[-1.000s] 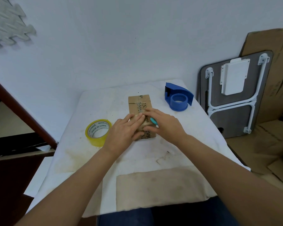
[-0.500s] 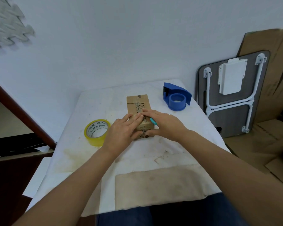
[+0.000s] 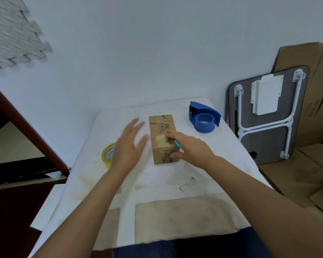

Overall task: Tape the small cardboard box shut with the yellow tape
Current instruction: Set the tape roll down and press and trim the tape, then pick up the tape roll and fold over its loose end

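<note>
left hand (image 3: 129, 146) motion-blurred | yellow tape (image 3: 107, 155) half hidden behind it

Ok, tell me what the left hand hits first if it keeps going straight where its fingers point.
Probably nothing on the table: the left hand points up-table between the yellow tape roll and the cardboard box, toward the wall. Depth is unclear.

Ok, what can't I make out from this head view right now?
- Tape roll: right part hidden behind the left hand.
- Left hand: motion-blurred, fingers unclear.
- Teal object: mostly covered by the right hand; what it is can't be told.
- Box: right side hidden by the right hand; print too small to read fully.
</note>
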